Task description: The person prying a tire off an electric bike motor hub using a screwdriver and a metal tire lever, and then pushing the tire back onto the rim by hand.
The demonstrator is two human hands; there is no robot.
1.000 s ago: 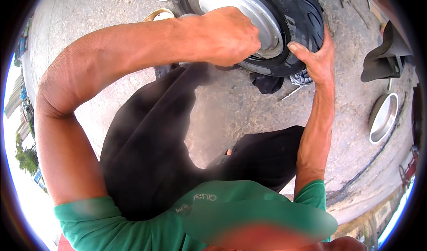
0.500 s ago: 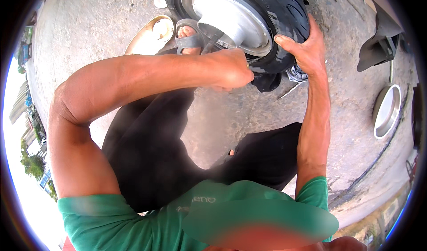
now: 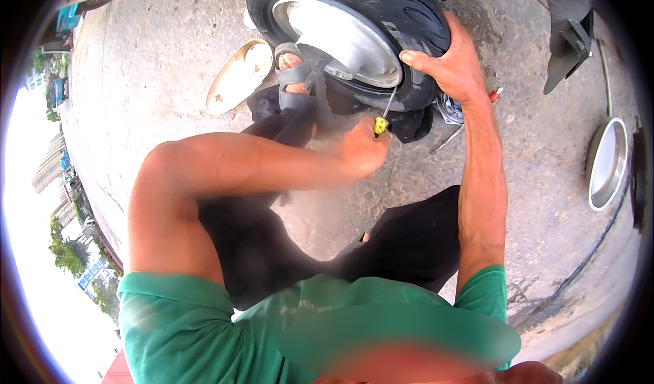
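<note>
A black scooter tyre on a silver wheel rim lies at the top, above my sandalled foot. My left hand is closed round the yellow handle of a thin screwdriver, whose shaft reaches up to the lower edge of the rim. My right hand grips the tyre's right side, thumb on the sidewall beside the rim and fingers over the tread. A metal part and black items lie below the tyre.
An oval tan dish lies left of my foot. A black panel and a round steel pan are at the right on the concrete floor. My black-trousered legs are below. Trees and buildings show at the far left.
My left hand has moved down from over the rim, uncovering more of it and bringing the yellow screwdriver into sight. My right hand and the tyre have shifted slightly up and left in view.
</note>
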